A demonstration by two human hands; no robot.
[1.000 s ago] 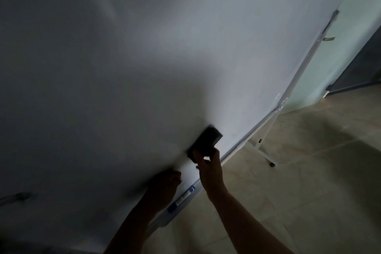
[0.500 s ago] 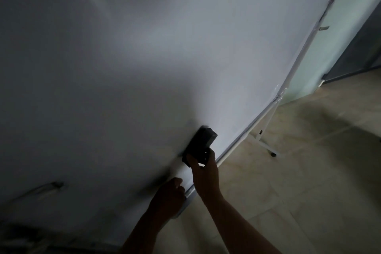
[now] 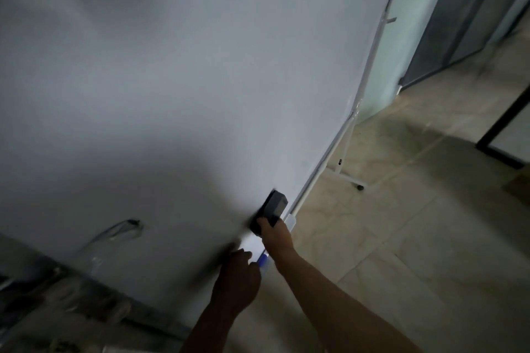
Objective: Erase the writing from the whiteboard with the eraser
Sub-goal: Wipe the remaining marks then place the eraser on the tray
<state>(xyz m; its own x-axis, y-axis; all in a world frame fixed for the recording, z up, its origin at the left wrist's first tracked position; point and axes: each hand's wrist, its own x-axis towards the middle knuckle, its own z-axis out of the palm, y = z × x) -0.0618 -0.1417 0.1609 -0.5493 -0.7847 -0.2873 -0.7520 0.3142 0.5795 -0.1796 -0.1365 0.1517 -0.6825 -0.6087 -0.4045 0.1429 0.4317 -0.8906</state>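
A large whiteboard [image 3: 186,80] fills most of the view, tilted, its surface dim and showing no clear writing. Low on the board near its bottom edge, a dark eraser [image 3: 271,208] lies flat against the surface. My right hand [image 3: 276,235] grips the eraser from below. My left hand [image 3: 238,281] rests against the board's bottom edge just left of it, fingers curled; whether it holds anything is hidden. A blue marker [image 3: 261,259] lies on the tray between my two hands.
The board's white stand leg with a caster [image 3: 348,178] reaches onto the tiled floor [image 3: 415,238] at right. A dark door frame [image 3: 499,126] stands at the far right. A faint reflection or smear [image 3: 120,231] shows at the board's lower left.
The view has shifted, so the board's bottom edge and floor show more. My right hand keeps the eraser low on the board. The blue marker is uncovered again beside my left hand.
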